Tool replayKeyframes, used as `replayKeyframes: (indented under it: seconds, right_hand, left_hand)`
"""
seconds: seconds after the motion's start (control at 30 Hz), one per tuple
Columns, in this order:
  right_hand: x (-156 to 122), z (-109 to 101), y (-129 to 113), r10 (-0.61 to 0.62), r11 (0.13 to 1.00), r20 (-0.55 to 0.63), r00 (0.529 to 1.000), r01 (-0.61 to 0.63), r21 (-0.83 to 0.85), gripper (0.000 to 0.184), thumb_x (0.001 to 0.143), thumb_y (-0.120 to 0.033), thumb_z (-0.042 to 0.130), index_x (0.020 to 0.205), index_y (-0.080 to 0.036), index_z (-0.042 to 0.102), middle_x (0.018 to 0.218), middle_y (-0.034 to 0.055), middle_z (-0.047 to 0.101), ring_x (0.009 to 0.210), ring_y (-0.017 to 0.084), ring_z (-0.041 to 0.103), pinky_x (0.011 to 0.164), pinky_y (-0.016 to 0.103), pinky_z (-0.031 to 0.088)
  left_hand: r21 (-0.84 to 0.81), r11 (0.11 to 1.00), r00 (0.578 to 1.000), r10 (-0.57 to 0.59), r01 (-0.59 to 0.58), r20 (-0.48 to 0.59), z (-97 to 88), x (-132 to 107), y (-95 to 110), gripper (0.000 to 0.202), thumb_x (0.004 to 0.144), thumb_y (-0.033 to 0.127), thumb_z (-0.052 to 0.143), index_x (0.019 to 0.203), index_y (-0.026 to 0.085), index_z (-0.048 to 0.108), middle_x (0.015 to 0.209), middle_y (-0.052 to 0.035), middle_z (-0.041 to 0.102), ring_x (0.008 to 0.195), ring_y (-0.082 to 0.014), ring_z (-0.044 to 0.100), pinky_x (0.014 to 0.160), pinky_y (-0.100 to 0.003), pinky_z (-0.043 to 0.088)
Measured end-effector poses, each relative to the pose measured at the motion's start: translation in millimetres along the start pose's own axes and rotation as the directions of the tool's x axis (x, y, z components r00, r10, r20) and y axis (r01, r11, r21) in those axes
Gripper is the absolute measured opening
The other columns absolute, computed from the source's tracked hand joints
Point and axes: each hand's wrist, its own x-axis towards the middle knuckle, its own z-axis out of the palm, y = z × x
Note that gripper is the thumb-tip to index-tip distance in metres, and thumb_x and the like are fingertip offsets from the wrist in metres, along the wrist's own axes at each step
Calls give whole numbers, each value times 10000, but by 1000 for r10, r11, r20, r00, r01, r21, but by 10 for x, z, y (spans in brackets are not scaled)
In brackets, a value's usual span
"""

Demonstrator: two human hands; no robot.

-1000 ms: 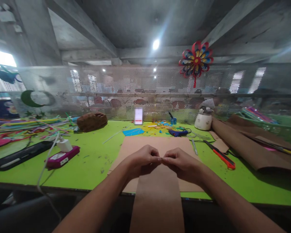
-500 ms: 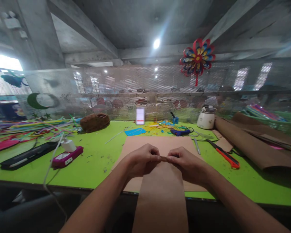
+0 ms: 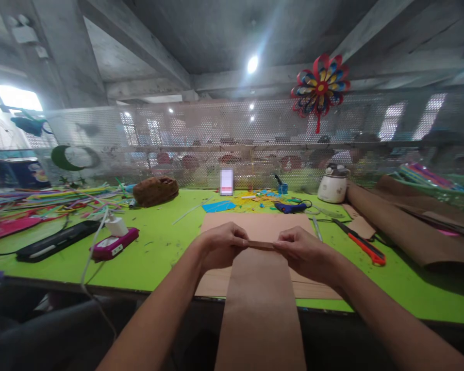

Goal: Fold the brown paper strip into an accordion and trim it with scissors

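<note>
From my remote seat, working rightward, I have a magenta power strip (image 3: 126,243) left of the left hand, probably set aside to leave elbow room. A brown pouch (image 3: 154,194) lies beyond that hand. The left hand (image 3: 225,242) pinches one end of a narrow fold on a brown paper strip (image 3: 261,309), thumb against curled fingers. The strip sits between both hands and hangs toward me over a tan sheet (image 3: 270,223), which I'd guess shields the green table (image 3: 158,268). A blue glue gun (image 3: 292,207) rests beyond the right hand (image 3: 304,252), which clamps the fold's other end; gripping both ends likely keeps the crease straight. Right of it lies a red utility knife (image 3: 365,249), seemingly parked within reach.
</note>
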Motion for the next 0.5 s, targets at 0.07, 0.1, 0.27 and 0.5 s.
replayKeyframes:
  seconds: [0.07,0.1,0.27,0.5]
  right_hand:
    - [-7,-27,-16,-10,1000,36,999,9,9,336,733,-322,644,533,-168,422,472,-64,335,462,64,249,473,247,186]
    - [-8,-44,-23,-6,1000,49,999,6,-1,327,738,-306,635,530,-166,425,474,-61,343,464,64,255,474,247,187]
    - [0,-112,-22,-6,973,-1,1000,6,-232,306,737,-325,631,539,-158,468,472,-52,368,457,66,257,451,247,163]
    - [24,-187,-23,2,988,-84,996,-14,-151,335,733,-425,633,564,-190,464,409,-61,393,382,80,332,417,237,229]
  left_hand:
    - [-14,1000,999,-13,14,41,-51,-12,-58,248,705,347,626,796,120,664,598,11,544,552,-90,449,544,-210,348]
    - [-17,1000,999,-18,19,52,-68,-14,-81,237,706,338,628,799,123,666,597,13,545,549,-87,449,542,-208,349]
    - [12,1000,1000,-5,4,11,-99,12,-124,201,695,305,647,791,129,665,589,24,550,530,-71,446,524,-188,348]
    - [-22,999,991,-28,25,-132,-125,-33,25,268,672,368,680,676,111,603,511,17,541,464,-71,458,471,-195,347]
